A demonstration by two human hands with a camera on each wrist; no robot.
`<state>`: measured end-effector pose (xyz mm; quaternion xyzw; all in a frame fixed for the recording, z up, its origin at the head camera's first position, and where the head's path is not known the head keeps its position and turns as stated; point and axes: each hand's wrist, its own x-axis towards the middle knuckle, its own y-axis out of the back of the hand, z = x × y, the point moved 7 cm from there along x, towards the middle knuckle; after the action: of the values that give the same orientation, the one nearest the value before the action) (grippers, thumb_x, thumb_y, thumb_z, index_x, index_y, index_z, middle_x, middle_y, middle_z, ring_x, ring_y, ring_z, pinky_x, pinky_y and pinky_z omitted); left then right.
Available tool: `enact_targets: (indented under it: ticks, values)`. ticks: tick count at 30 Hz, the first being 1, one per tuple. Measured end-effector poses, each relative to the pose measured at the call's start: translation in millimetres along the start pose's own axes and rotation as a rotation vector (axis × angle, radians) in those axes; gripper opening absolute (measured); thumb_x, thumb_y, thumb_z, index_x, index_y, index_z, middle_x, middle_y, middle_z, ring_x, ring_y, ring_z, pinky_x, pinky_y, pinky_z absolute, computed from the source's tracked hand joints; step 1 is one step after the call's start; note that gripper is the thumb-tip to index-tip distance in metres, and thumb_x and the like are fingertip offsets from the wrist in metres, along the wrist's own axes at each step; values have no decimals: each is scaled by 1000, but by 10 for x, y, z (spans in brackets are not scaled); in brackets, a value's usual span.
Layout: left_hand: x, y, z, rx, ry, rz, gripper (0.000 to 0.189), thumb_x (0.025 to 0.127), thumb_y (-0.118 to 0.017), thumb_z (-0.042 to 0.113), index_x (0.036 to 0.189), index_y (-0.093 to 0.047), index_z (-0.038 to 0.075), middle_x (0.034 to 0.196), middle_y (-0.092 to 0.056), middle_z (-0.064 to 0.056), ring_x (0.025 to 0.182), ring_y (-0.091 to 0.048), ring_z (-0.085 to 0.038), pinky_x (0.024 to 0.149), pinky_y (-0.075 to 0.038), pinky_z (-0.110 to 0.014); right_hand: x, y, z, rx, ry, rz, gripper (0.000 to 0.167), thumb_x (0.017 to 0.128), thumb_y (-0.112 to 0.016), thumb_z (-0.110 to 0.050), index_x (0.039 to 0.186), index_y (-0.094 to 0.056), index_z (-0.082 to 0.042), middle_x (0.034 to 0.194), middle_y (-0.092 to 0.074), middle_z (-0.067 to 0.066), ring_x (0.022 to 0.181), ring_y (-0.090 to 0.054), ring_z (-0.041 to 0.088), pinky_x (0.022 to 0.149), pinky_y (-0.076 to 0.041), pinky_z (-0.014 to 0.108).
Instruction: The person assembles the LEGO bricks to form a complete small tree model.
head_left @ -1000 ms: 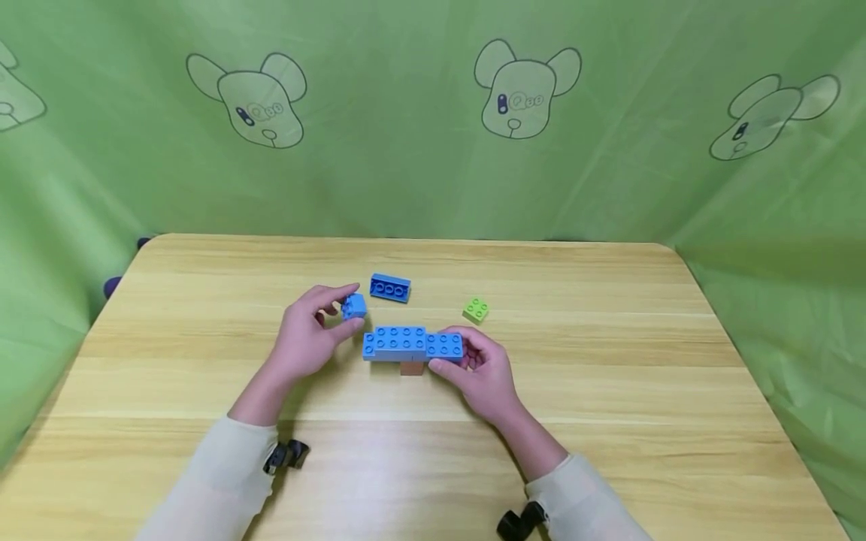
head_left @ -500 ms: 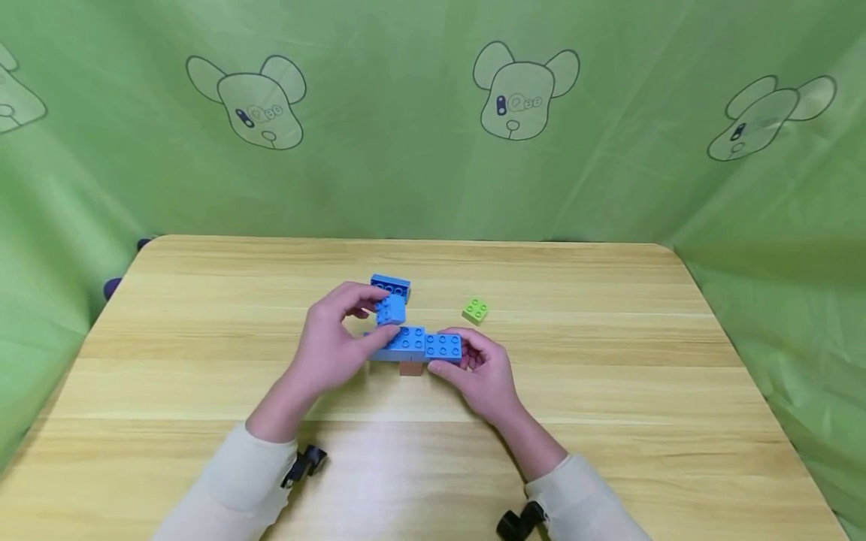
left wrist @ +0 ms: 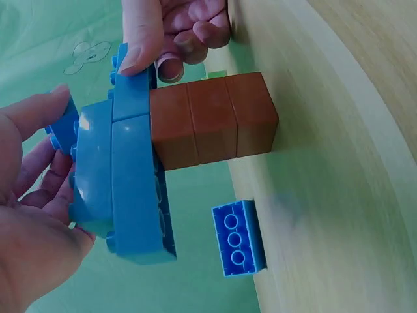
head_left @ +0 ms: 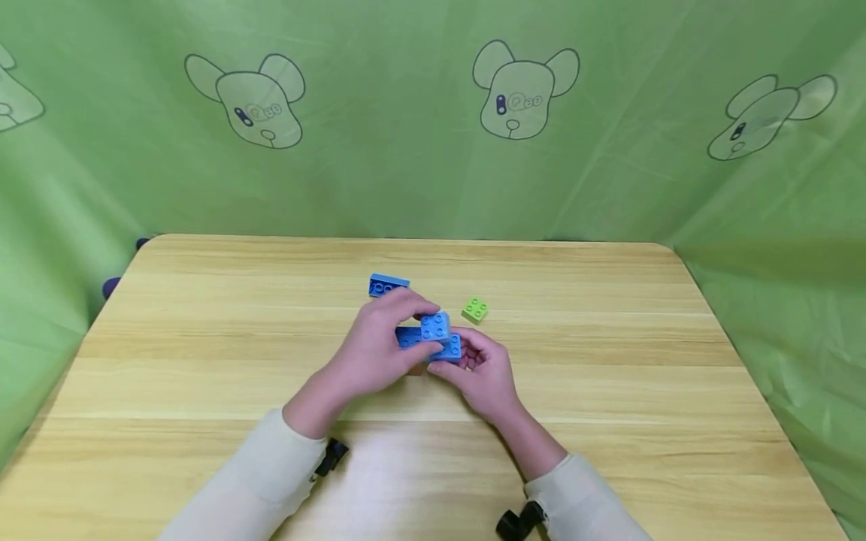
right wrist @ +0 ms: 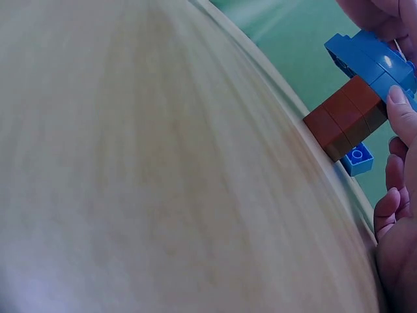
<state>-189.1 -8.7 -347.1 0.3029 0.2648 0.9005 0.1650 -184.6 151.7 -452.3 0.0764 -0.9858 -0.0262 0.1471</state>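
My left hand (head_left: 375, 349) pinches a small blue toy brick (head_left: 435, 327) between thumb and fingers, its studs showing. The brick is over the right part of a built piece, overlapping it in the head view. Several blue bricks (left wrist: 133, 189) form that piece's wide top, on a column of three brown bricks (left wrist: 212, 120) standing on the table. At the right end of the blue top, my right hand (head_left: 482, 376) grips it with thumb and fingers. In the head view my left hand hides the left part of the top and most of the column.
Behind the left hand, a loose blue brick (head_left: 387, 284) lies on its side, hollow underside showing. A lime-green brick (head_left: 475, 309) sits behind the right hand. The wooden table (head_left: 609, 361) ends at a green curtain (head_left: 406, 173).
My left hand has carried the small blue brick rightward, from left of the built piece to over its right part. The right hand has kept its grip in place.
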Motion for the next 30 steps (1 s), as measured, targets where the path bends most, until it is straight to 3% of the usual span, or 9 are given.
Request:
enact_targets:
  ticks: [5, 11, 23, 30]
  values:
    - [6, -79, -26, 49, 21, -79, 36, 79, -87, 14, 111, -73, 5, 106, -64, -1, 97, -59, -14, 86, -50, -30, 2, -21, -11, 31, 15, -13, 41, 80, -81, 6, 119, -68, 1, 103, -71, 13, 85, -67, 21, 72, -57, 28]
    - [-3, -125, -69, 124, 72, -143, 34, 77, -89, 19, 106, -73, 8, 102, -64, 1, 94, -59, -16, 86, -49, -31, 1, -61, -254, 32, -7, 0, 38, 79, -77, 14, 115, -66, 8, 95, -69, 16, 80, -63, 16, 69, -55, 24]
    - [-18, -123, -94, 132, 78, -169, 28, 85, -83, 22, 109, -73, 12, 105, -68, 2, 99, -62, -14, 90, -49, -31, 6, -69, -274, 19, -14, -9, 39, 79, -78, 13, 116, -66, 9, 97, -70, 14, 79, -63, 14, 67, -55, 24]
    - [34, -146, -98, 175, 67, -190, 25, 81, -85, 20, 100, -74, 9, 99, -70, 1, 93, -64, -16, 86, -50, -33, 0, -62, -281, 15, -35, 17, 40, 78, -79, 14, 116, -67, 10, 94, -70, 15, 76, -62, 13, 65, -54, 22]
